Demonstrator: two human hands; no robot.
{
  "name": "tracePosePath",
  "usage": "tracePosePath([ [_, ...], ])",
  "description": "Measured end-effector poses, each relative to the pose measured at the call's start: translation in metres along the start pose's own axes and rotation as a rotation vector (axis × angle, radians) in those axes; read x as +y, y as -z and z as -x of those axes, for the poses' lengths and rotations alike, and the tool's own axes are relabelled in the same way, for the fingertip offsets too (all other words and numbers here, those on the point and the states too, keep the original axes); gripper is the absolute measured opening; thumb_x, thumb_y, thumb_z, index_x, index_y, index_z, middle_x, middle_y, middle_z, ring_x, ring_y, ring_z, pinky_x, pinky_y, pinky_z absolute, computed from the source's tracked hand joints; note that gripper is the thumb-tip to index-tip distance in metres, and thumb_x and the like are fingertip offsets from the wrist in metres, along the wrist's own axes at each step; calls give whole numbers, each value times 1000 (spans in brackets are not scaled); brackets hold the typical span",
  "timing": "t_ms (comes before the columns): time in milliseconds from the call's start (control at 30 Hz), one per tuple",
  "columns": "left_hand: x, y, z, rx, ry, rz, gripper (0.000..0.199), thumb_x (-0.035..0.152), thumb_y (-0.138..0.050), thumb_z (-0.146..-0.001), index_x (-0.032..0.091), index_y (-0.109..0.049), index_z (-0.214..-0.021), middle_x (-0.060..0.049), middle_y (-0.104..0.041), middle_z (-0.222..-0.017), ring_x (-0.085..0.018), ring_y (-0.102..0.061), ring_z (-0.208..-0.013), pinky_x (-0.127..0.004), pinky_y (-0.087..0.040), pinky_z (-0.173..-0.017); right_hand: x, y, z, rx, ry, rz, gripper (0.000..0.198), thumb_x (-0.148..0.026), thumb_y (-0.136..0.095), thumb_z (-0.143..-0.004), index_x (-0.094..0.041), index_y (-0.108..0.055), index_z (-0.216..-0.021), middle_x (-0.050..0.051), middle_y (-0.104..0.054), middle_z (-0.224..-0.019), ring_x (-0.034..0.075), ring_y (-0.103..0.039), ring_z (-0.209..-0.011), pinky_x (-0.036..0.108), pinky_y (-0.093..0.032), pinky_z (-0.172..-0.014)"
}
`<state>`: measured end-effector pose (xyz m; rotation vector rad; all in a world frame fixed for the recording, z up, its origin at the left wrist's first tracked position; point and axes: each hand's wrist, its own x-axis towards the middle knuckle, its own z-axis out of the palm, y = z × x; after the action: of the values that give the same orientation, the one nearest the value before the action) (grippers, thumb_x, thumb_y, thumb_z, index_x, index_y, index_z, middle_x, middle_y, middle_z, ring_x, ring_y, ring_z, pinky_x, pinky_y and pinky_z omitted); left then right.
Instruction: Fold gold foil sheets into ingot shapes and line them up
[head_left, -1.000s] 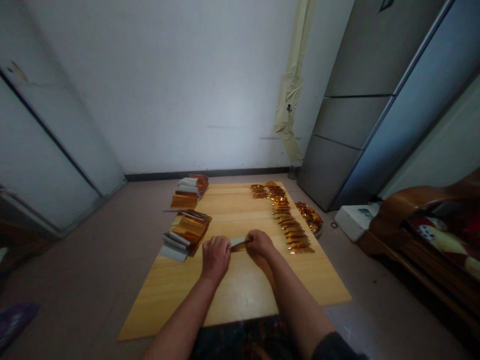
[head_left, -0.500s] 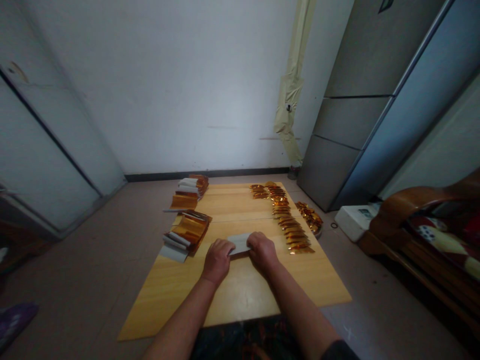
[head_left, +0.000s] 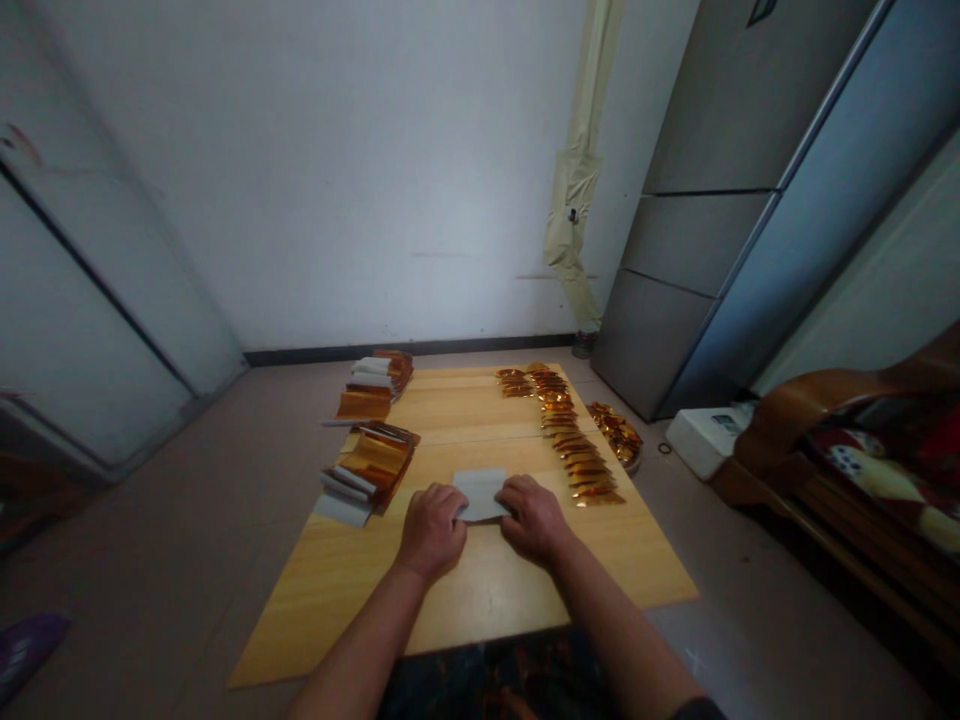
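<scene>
A wooden counter (head_left: 487, 590) spreads beneath the left hand (head_left: 433, 530) and right hand (head_left: 532, 518), folded gold pieces (head_left: 583, 465) lined up beyond the right, sheets (head_left: 382, 455) piled outside the left. Both, fingers curled nearly closed, pinch the pale paper (head_left: 480, 490) between them.

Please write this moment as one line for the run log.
left hand: grips left side of grey rectangular paper sheet | right hand: grips its right side | pale wooden tabletop: row of folded shiny gold pieces at right
</scene>
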<state>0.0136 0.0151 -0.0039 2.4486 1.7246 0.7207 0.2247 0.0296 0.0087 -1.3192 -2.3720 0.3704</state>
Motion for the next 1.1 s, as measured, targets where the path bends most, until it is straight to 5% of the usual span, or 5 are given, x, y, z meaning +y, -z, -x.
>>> tracePosePath([
  [167, -4, 1, 7, 2, -34, 36, 25, 15, -57, -74, 25, -68, -95, -4, -71, -103, -22, -60, -99, -39, -39, -86, 1, 0, 3, 21, 7, -39, 23, -16, -60, -77, -23, -69, -97, 4, -61, -106, 19, -51, -100, 27, -39, -87],
  [367, -6, 0, 10, 6, -11, 66, 18, 23, -58, -82, 26, -71, -93, -4, -72, -110, -21, -61, -104, -40, -39, -90, 3, -2, 3, 49, -2, -77, 17, -20, -57, -87, -23, -72, -81, 3, -62, -96, 16, -53, -93, 25, -39, -83],
  [633, 0, 3, 2, 1, 68, 72, 21, 27, -51, -88, 24, -72, -85, -4, -74, -99, -20, -62, -97, -37, -40, -87, -6, 1, -4, 55, -229, -182, 21, -21, -55, -86, -20, -68, -70, 0, -57, -78, 13, -52, -80, 21, -35, -68],
  [967, 2, 7, 4, -11, 70, 74, 13, 30, -59, -82, 23, -70, -85, -4, -73, -95, -21, -60, -94, -37, -39, -88, -2, 1, -1, -3, -163, -207, 12, -28, -63, -82, -21, -69, -74, 1, -61, -82, 15, -54, -84, 23, -37, -73],
  [1100, 2, 4, 2, -31, 82, 56, 18, 31, -54, -87, 23, -70, -85, -5, -72, -95, -21, -60, -95, -37, -38, -87, 3, -7, -10, 75, -313, -212, 18, -25, -52, -89, -20, -69, -87, 3, -63, -91, 14, -57, -83, 23, -40, -74],
])
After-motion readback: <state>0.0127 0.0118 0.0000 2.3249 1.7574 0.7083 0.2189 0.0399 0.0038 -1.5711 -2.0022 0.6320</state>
